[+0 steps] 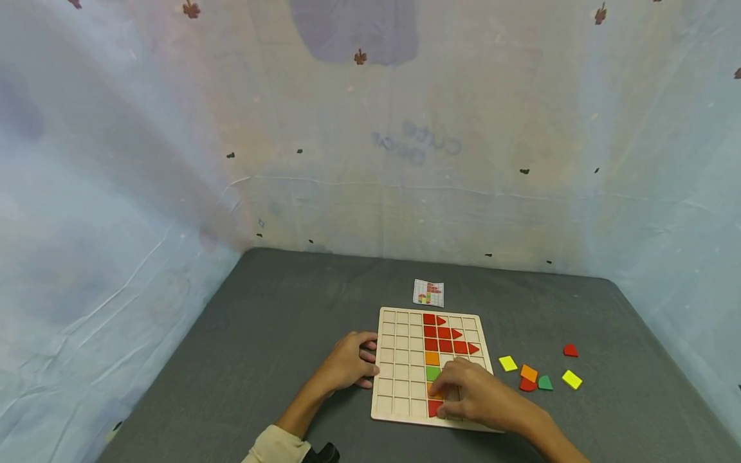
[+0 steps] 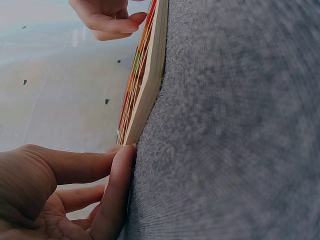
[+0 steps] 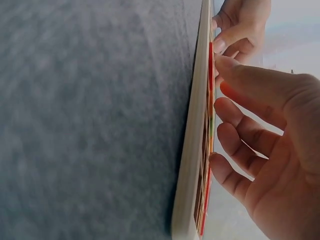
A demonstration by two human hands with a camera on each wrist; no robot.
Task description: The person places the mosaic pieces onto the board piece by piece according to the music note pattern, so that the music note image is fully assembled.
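a grey table (image 1: 301, 321) carries a wooden grid board (image 1: 399, 389), which lies flat near the person, between the two hands. the right hand (image 1: 477, 393) is over the lower cells, thumb and fingers apart, with the fingertips at the near end of a colored column; the left hand (image 1: 345, 362) rests loosely bent fingers against the board's left edge, seemingly to steady it. beyond the board is a small picture card (image 1: 428, 293). the step in hand looks like settling the red square (image 1: 433, 408) in the lowest row, under the green square (image 1: 433, 373); the right hand partly covers that spot, so whether the fingertips press on a piece is hard to tell. judging by the card, the next move calls for lifting the right hand clear and reaching right for a loose piece, perhaps the nearer yellow square (image 1: 507, 363), to fill a cell beside the column.
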